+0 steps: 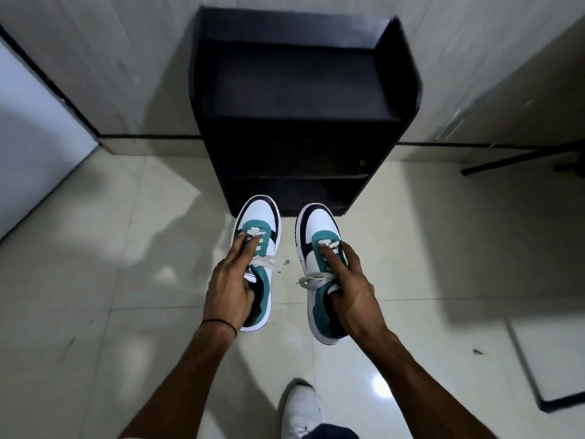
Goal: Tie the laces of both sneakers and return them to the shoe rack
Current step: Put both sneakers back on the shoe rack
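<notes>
1. Against the back wall, a black shoe rack stands on the pale tiled floor; its shelves look dark and nothing can be made out on them.
2. Just in front of the rack's base, the left sneaker is held with its toe pointing at the rack. It is white, teal and black, and its laces are tied in a bow across the tongue.
3. Beside it and slightly nearer the camera, the right sneaker is held the same way, apart from its partner, with its own bow of white lace hanging toward the gap between them.
4. Gripping the left sneaker, the left hand is closed on it, thumb down inside the collar and fingers lying along the lacing.
5. Likewise the right hand is clamped on the right sneaker, fingers stretched over the tongue.
6. Near the bottom edge, the wearer's own white shoe rests on the tiles.
7. Around the left wrist sits a thin black band.
</notes>
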